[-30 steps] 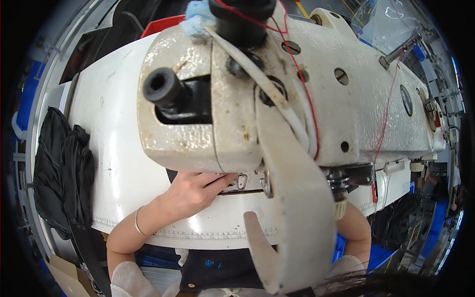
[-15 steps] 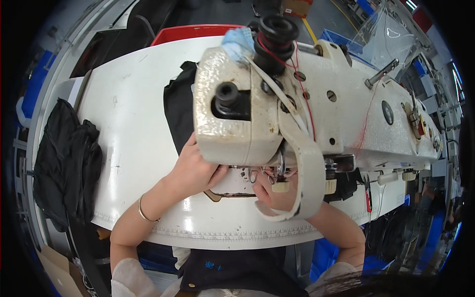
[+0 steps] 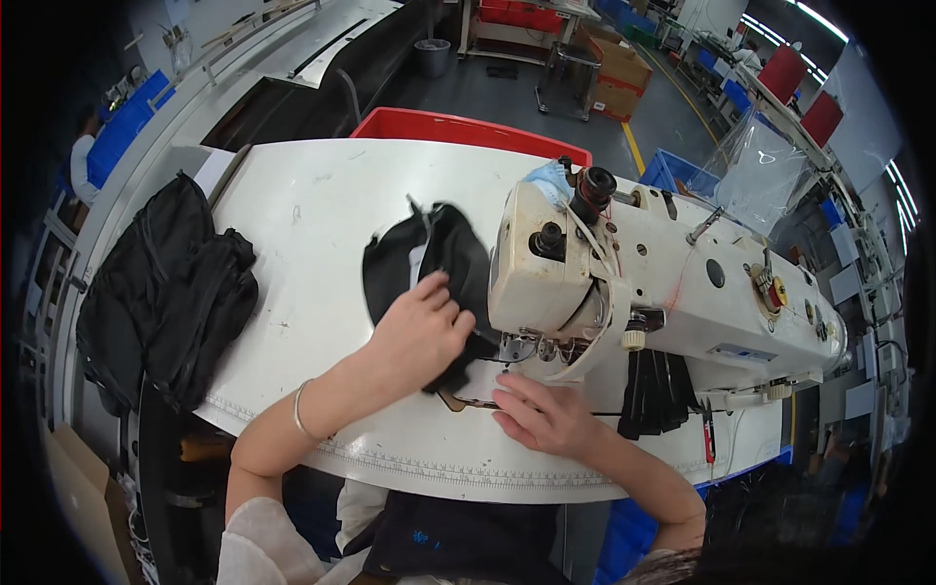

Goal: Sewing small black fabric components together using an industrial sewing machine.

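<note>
A black fabric piece, blurred at its edges, lies bunched on the white table just left of the sewing machine. A white tag or patch shows on it. My left hand is over this piece, its fingers curled and gripping the cloth, though the exact grip is partly hidden. In front of the machine's needle area, my right hand has its fingers stretched out beside the metal plate, with nothing visible in them.
A heap of black fabric hangs at the table's left edge. Black strips and red-handled snips lie right of my right hand. Behind the table stands a red bin. A ruler scale runs along the front edge.
The view has shifted, so the machine appears smaller and further right. The black piece has come out leftward from behind the machine head with my left hand. My right hand's fingers now show stretched out.
</note>
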Motion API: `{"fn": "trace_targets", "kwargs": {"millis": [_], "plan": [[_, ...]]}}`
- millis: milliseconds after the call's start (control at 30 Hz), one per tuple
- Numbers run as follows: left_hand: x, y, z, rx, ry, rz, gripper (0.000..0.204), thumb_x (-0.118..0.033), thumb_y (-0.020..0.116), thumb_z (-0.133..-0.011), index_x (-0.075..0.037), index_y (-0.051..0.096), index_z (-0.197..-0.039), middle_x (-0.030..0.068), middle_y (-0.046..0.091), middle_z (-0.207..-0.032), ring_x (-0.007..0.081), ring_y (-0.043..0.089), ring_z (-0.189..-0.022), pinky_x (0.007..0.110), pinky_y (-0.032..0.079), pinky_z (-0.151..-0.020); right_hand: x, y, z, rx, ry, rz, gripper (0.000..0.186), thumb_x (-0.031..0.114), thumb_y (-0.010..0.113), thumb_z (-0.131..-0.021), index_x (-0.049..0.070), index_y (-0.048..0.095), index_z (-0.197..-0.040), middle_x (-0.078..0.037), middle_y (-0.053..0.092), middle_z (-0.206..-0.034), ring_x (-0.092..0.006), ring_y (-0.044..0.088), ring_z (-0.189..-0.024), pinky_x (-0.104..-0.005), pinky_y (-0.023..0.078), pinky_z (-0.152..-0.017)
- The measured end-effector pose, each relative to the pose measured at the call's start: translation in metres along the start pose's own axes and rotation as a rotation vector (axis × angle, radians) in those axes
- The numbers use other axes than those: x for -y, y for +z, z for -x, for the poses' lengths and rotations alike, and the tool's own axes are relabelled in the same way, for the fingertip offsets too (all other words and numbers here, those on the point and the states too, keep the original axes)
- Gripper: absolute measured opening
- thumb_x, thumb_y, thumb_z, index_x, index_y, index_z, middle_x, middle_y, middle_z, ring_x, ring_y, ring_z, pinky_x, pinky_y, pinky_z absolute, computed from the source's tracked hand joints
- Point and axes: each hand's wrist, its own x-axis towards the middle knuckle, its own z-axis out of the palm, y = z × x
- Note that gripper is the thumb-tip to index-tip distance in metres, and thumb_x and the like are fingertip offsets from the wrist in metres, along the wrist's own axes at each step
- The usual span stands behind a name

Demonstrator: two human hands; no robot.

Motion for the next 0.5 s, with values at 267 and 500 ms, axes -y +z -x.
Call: {"fn": "trace_targets", "kwargs": {"millis": [267,500], "plan": [[-0.007,-0.033,0.060,0.577,-0.188,0.901,0.022,-0.020,0.067,-0.084,-0.001,0.056,-0.086,0.0119,0.059,-0.067,0.0300,0.060,-0.064,0.037,0.047,-0.061,0.013,-0.049,-0.014,0.505,1.256,-1.273,0.023,0.022,0.065,-0.089,0.000,0.060,-0.085,-0.002,0.056,-0.057,-0.0072,0.053,-0.044,-0.0229,0.040,-0.042],[-0.025,-0.048,0.115,0.315,-0.247,0.825,0.012,-0.009,0.071,-0.080,-0.001,0.062,-0.081,0.0054,0.059,-0.090,0.0198,0.052,-0.092,0.030,0.043,-0.077,0.017,-0.057,0.017,0.464,1.293,-1.001,0.026,0.021,0.068,-0.086,-0.001,0.058,-0.076,-0.004,0.054,-0.057,-0.0084,0.055,-0.046,-0.0250,0.040,-0.042]]}}
